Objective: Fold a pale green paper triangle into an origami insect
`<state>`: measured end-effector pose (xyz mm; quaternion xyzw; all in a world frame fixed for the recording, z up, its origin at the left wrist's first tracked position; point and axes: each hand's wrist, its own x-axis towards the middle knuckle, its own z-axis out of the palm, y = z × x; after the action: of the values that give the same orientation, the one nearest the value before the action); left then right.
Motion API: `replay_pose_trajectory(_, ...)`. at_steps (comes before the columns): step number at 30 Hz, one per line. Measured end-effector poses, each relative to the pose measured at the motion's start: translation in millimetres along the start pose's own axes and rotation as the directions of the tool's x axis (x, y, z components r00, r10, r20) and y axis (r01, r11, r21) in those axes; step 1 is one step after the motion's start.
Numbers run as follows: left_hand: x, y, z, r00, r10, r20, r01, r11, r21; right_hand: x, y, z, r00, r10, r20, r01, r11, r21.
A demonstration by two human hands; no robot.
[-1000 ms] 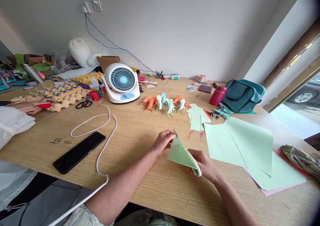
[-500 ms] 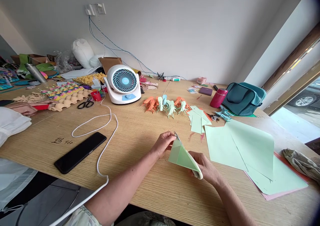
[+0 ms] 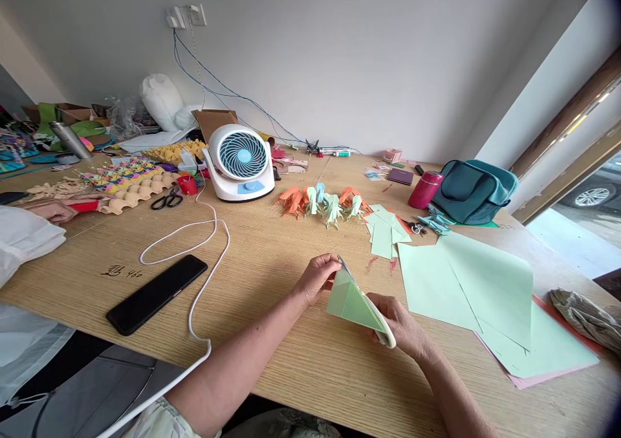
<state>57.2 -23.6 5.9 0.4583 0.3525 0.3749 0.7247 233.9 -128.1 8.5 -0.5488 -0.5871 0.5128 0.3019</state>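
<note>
The folded green paper is the landmark here: it lies on the desk close to the person's edge, a flattened triangular piece whose long axis slants from a narrow tip on the far left down to a broader rounded end on the near right. Both hands are on it, one at each end of that slant. The left hand sits at the far-left tip, fingers curled and pinching the point, where a thin grey sliver shows; what that sliver is cannot be told. The right hand is at the near-right end, half hidden beneath the paper, fingers closed around the rounded fold so the paper tilts up slightly off the desk there. Neither hand is nearer in any useful sense, since each already grips its own end, but the left one holds the sharp tip and the right one carries the wider body. To the right of the folded paper, just apart from it, loose green sheets overlap on top of a pink one. Beyond the folded paper, toward the wall, a row of finished paper figures in orange, green and blue stands on the desk, with a small white fan further left. Well to the left of the folded paper lie a black phone and a looping white cable.
</note>
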Motion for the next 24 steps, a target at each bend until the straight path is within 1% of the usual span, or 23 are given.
replay_pose_trajectory(9, -0.2, 0.8, 0.1, 1.0, 0.002, -0.001, -0.002, 1.0, 0.002, 0.6, 1.4, -1.7, 0.999, -0.033, 0.0, 0.033, 0.999, -0.021)
replay_pose_trajectory(16, -0.3, 1.2, 0.5, 1.0, -0.002, -0.002, 0.002, 1.0, 0.0, -0.4, 1.6, -1.5, 0.999, -0.024, -0.021, 0.023, 0.999, -0.039)
replay_pose_trajectory(24, 0.4, 1.1, -0.4, 1.0, -0.007, 0.007, 0.007, 1.0, -0.005, 0.7, 4.4, -2.5, 0.998, -0.048, -0.044, 0.046, 0.997, -0.055)
